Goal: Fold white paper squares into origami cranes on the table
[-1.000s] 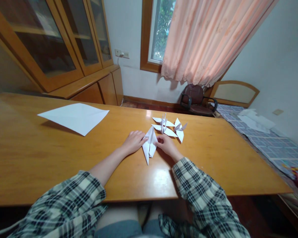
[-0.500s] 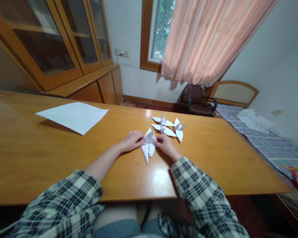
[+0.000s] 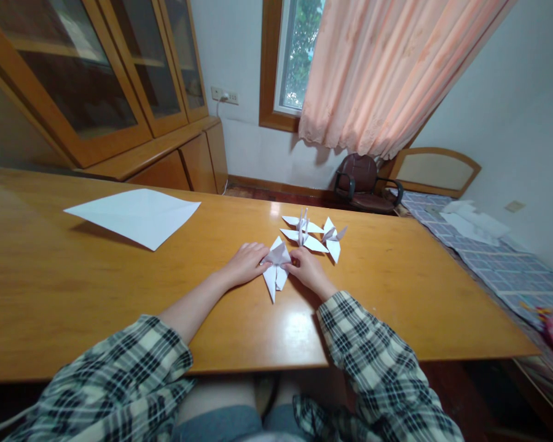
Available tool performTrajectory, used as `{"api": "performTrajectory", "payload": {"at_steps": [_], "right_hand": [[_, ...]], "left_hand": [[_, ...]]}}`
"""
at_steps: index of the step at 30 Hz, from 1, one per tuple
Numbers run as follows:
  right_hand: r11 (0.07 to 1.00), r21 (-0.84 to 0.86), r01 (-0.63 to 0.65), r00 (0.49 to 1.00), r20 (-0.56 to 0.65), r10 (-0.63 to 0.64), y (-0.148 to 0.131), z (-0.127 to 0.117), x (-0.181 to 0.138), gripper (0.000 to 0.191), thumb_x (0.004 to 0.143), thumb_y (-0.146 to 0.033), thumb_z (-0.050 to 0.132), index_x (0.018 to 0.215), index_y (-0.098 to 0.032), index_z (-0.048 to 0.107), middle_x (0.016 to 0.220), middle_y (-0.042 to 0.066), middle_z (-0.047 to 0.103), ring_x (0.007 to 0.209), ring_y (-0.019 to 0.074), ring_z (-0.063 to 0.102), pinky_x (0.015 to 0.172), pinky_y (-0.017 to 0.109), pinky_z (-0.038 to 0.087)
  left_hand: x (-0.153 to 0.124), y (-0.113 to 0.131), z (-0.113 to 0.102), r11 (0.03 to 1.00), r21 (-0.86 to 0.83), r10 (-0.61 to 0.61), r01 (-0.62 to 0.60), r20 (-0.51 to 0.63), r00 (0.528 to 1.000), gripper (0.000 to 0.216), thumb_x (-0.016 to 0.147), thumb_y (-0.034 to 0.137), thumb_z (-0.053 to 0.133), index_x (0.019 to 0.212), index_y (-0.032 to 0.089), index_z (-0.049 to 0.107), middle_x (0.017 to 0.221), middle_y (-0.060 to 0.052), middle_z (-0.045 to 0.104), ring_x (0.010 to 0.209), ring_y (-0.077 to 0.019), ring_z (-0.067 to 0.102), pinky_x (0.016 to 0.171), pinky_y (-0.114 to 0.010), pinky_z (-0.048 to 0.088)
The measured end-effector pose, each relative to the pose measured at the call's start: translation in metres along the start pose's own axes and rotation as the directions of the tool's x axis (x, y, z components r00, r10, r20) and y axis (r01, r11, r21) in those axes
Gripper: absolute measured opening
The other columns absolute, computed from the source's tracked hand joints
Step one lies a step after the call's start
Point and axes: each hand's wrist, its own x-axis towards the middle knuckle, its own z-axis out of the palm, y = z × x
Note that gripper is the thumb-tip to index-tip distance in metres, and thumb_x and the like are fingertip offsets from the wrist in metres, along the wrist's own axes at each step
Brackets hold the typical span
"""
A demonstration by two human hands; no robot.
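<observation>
A partly folded white paper (image 3: 277, 274) lies on the table before me, one flap raised near its middle and two narrow points toward me. My left hand (image 3: 247, 264) grips its left edge, thumb on top. On the opposite edge, my right hand (image 3: 308, 270) pinches the paper between thumb and fingers, some of which are hidden. Just beyond, two folded paper cranes (image 3: 303, 241) stand close together with wings spread. A third paper crane (image 3: 332, 238) rests at their right.
A large white paper sheet (image 3: 141, 218) lies on the left of the wooden table (image 3: 120, 294). Past the far edge are a brown armchair (image 3: 362, 184) and a pink curtain (image 3: 387, 67). A glass-door cabinet (image 3: 87, 80) stands left; a bed (image 3: 498, 252) is at the right.
My left fingers and thumb have shifted slightly inward on the paper's left side. The right hand, the cranes and the sheet stay practically where they were.
</observation>
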Motion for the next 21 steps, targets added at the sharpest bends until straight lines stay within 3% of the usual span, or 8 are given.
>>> {"api": "performTrajectory", "payload": {"at_steps": [5,11,21], "right_hand": [[1.0,0.019,0.007,1.0,-0.017,-0.006,-0.0001,0.0003,-0.0012,0.015,0.077,-0.026,0.071,0.073,-0.017,0.06,0.077,0.0,0.048,0.067,0.0137,0.045,0.062,0.026,0.034],[0.97,0.199,0.14,0.989,-0.079,-0.126,-0.0015,-0.0031,-0.0001,0.014,0.086,-0.028,0.062,0.079,-0.017,0.064,0.077,0.002,0.055,0.073,0.0156,0.052,0.07,0.028,0.041],[0.975,0.201,0.093,0.987,-0.145,-0.064,-0.0018,0.0038,0.0056,0.019,0.084,-0.029,0.065,0.069,-0.017,0.064,0.068,0.002,0.058,0.068,0.016,0.052,0.065,0.028,0.039]], "left_hand": [[0.0003,-0.0029,0.0031,1.0,-0.027,-0.003,0.003,-0.014,1.0,0.018,0.091,0.037,0.049,0.088,0.021,0.055,0.09,-0.005,0.059,0.089,-0.0237,0.053,0.079,-0.035,0.036],[-0.0004,-0.0043,0.0027,0.999,-0.028,0.015,-0.016,-0.004,1.0,0.018,0.091,0.036,0.048,0.091,0.021,0.057,0.092,-0.005,0.06,0.089,-0.0231,0.053,0.078,-0.035,0.036],[0.0014,0.0002,-0.0012,0.999,-0.03,0.016,-0.017,-0.029,0.999,0.025,0.093,0.039,0.044,0.095,0.022,0.063,0.09,-0.006,0.063,0.089,-0.0234,0.055,0.078,-0.036,0.036]]}}
